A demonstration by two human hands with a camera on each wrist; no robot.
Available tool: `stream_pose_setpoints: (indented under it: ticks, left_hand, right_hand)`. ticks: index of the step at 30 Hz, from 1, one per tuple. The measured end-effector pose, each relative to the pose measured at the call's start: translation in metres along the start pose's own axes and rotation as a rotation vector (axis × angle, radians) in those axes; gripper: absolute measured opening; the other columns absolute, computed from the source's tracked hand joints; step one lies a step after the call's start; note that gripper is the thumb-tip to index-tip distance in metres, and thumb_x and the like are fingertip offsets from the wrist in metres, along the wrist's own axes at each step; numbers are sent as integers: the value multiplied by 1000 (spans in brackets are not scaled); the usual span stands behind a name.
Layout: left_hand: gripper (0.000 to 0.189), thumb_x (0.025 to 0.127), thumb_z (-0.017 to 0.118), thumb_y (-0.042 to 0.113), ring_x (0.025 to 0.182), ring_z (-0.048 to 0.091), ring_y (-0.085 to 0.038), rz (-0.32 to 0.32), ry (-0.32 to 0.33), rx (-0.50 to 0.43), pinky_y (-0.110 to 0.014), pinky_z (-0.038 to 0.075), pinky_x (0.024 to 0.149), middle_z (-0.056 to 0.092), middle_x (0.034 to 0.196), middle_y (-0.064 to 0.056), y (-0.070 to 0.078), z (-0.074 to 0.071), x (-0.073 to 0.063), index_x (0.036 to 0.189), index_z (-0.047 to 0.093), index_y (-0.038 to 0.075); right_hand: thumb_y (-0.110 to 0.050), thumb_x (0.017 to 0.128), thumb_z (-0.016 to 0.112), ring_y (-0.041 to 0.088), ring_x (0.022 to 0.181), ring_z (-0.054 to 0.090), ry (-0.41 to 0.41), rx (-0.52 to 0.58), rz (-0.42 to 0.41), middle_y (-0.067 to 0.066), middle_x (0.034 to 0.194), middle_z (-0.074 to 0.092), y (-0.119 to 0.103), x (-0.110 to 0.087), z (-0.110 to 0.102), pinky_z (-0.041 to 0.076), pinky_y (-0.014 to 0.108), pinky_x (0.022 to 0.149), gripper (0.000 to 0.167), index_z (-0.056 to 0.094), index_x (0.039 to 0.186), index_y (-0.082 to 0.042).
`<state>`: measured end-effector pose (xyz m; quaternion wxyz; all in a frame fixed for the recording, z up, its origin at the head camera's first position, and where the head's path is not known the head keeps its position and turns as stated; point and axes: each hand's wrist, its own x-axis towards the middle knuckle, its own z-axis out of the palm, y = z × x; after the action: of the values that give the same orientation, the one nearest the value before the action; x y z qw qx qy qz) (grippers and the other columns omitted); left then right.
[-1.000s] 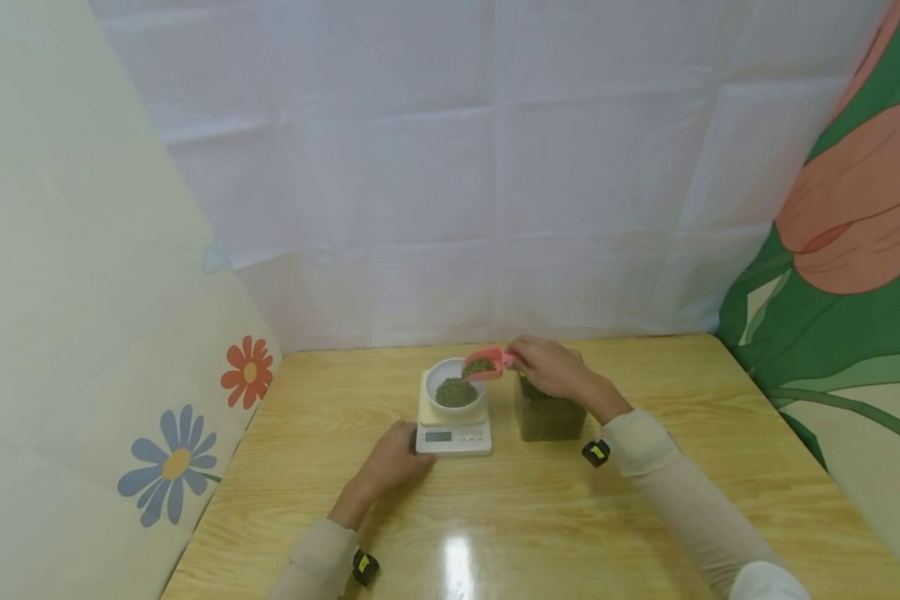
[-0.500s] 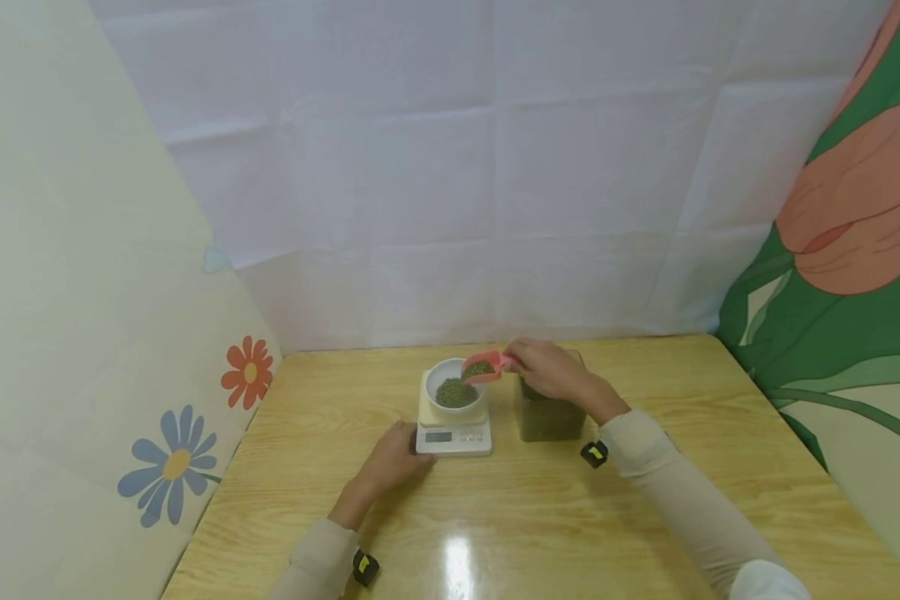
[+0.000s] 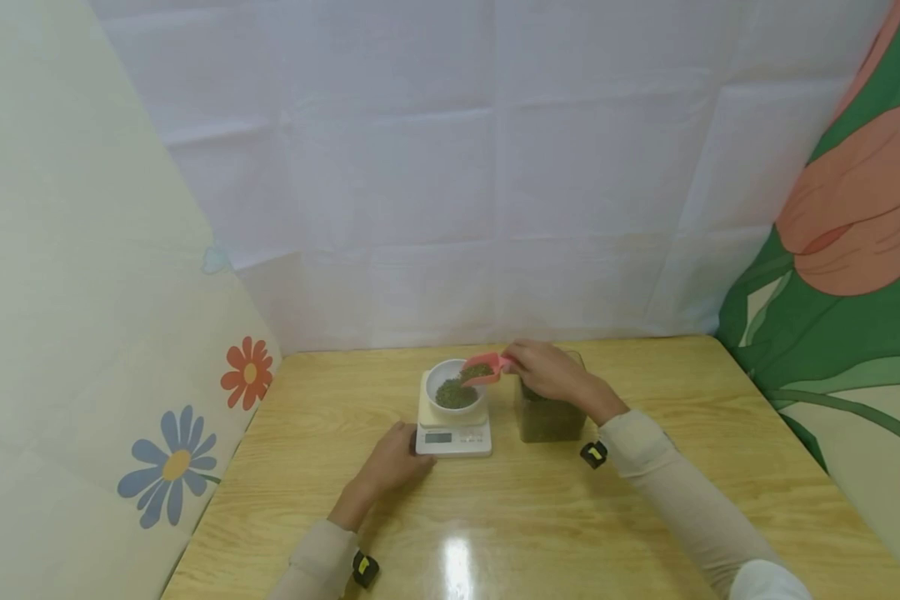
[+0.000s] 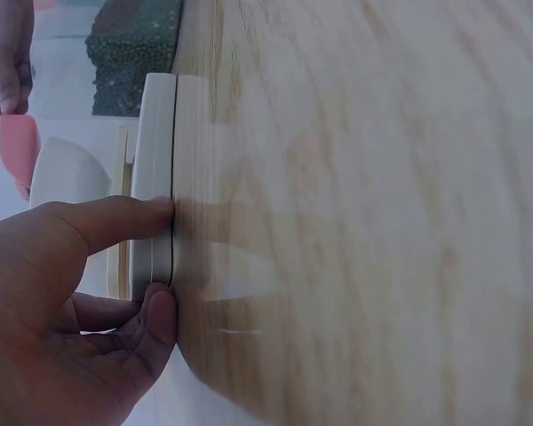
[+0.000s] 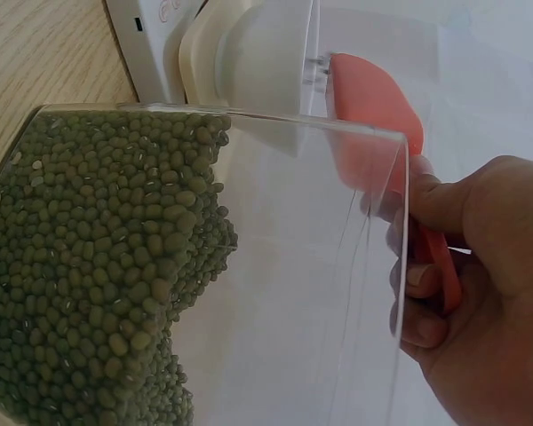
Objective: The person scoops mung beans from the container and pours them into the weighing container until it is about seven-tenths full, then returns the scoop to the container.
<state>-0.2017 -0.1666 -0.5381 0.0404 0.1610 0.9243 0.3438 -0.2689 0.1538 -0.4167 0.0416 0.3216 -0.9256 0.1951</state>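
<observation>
My right hand (image 3: 543, 367) grips the handle of a pink scoop (image 3: 484, 368), which carries green mung beans and tips over the rim of a white bowl (image 3: 432, 385). In the right wrist view, a few blurred beans fall from the tip of the scoop (image 5: 373, 98). A heap of mung beans (image 3: 455, 394) lies in the bowl, which stands on a white kitchen scale (image 3: 453, 443). My left hand (image 3: 396, 457) holds the scale's front left corner, its thumb and curled fingers against the edge in the left wrist view. The digits on the scale's display are too small to read.
Right of the scale stands a clear square container (image 3: 551, 419) partly filled with mung beans, under my right forearm. The wooden table (image 3: 540, 517) meets a white cloth backdrop (image 3: 487, 208) behind. Flower-printed panels (image 3: 172, 462) rise on both sides.
The scoop has tilted a little more and shifted slightly toward the bowl, and beans slide from it onto the heap. The left hand, scale and container have stayed in place.
</observation>
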Motion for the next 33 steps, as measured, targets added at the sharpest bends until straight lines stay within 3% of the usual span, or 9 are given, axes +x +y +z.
stream_pose_setpoints:
  ticks: [18,33]
  left_hand:
    - [51,88,86,20,108,62,-26,-18,5,-9,-56,56,104,70,116,-13,0,0,0,131,69,0]
    - [41,87,85,19,98,58,-20,3,0,4,-50,58,96,70,108,-8,0,0,0,123,73,3]
  right_hand:
    - [-19,108,62,31,108,72,-23,-8,11,13,117,74,-3,0,-1,61,48,96,26,72,124,-1]
    - [-17,107,63,30,107,72,-35,-21,2,12,117,74,-6,0,-3,61,48,96,26,73,125,-2]
